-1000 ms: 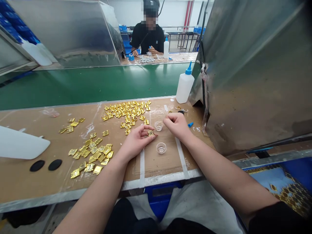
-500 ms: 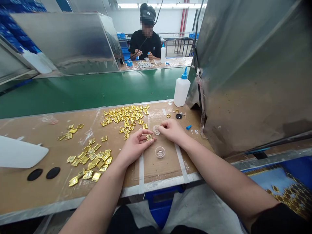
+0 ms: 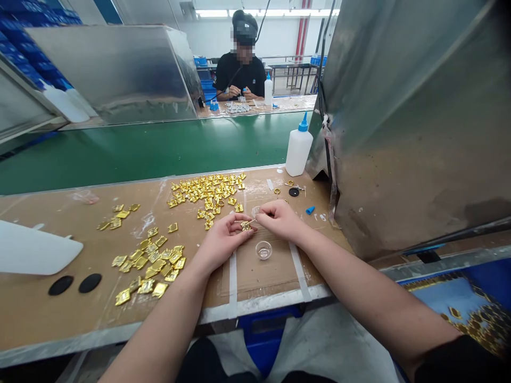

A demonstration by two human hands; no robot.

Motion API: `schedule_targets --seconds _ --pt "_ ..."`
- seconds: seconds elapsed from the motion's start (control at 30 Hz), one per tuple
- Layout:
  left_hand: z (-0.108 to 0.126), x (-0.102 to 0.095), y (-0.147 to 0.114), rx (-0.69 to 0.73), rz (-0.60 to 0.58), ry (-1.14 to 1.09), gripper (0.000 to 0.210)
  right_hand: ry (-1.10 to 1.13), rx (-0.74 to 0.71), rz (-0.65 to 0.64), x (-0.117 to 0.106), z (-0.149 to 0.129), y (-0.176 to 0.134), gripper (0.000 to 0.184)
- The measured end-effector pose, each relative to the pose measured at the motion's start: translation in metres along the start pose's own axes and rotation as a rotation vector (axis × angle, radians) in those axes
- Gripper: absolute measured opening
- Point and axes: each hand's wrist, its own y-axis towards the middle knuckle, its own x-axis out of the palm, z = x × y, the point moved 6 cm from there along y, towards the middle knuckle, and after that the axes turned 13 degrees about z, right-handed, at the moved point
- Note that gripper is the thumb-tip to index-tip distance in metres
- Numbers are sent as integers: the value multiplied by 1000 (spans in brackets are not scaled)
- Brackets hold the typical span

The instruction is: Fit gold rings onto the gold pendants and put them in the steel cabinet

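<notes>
My left hand [image 3: 225, 236] is closed, with a small gold metal piece [image 3: 246, 226] pinched between thumb and fingertips just above the cardboard-covered bench. My right hand [image 3: 281, 219] pinches a thin pale stick [image 3: 252, 221] whose tip meets the gold piece. Partly hidden behind my right fingers stands one small clear cup [image 3: 256, 211]. A second clear cup [image 3: 263, 250] sits nearer to me, below both hands. Left of my left arm lies a loose group of gold pieces [image 3: 154, 255]. Farther back is a denser pile of them [image 3: 207, 189].
A white bottle with a blue nozzle [image 3: 299, 149] stands at the back right, beside a metal panel [image 3: 415, 117]. A blue cap [image 3: 310, 210] and black disc [image 3: 294, 192] lie right. Beyond the green belt [image 3: 159, 143], a person [image 3: 240, 72] works. Black ovals [image 3: 90, 283] lie left.
My right hand has come from the rear clear cup toward my left hand, bringing the thin stick onto the gold piece. The left hand keeps its hold. The whole view has shifted slightly.
</notes>
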Motion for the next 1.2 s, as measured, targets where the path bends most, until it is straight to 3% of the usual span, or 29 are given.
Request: schedule_targets --seconds 0.67,0.8,0.93,1.03,1.2 --pt "-1 -1 1 -8 6 18 43 -27 -57 -12 2 0 -2 30" --pt "-2 0 0 -22 -5 -2 42 -14 -43 26 -1 -1 -1 30" --pt "0 1 -1 -64 -2 -40 44 -25 -22 147 -16 0 4 33" --pt "1 2 -2 -117 -12 -133 47 -107 46 189 -25 6 8 33" --pt "1 -2 -2 -141 24 -178 52 -321 63 87 -21 12 8 40"
